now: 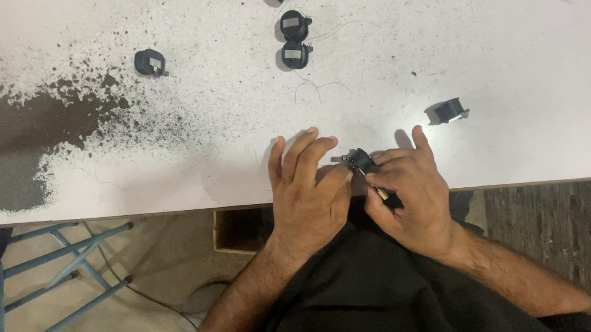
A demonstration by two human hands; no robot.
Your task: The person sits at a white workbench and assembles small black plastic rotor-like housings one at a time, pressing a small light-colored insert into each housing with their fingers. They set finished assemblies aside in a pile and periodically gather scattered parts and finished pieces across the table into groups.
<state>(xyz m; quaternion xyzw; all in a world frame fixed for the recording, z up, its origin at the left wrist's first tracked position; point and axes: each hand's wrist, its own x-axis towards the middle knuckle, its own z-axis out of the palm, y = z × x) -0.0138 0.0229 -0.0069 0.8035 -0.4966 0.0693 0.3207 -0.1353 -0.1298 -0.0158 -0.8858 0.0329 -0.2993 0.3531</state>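
Head view | both hands are working at the table's near edge | left hand [309,187] and right hand [405,190] are pinching together on a small black plastic spool [360,158] | keeping it braced on the white tabletop [526,85] should be steadying it | similar black spools [293,38] are lying farther off.

— Anything in the way ahead?
— Bare white tabletop [521,48] on the right. One black spool [448,110] lies near; a stacked pair [294,38] and thin loose wire [315,85] sit straight ahead.
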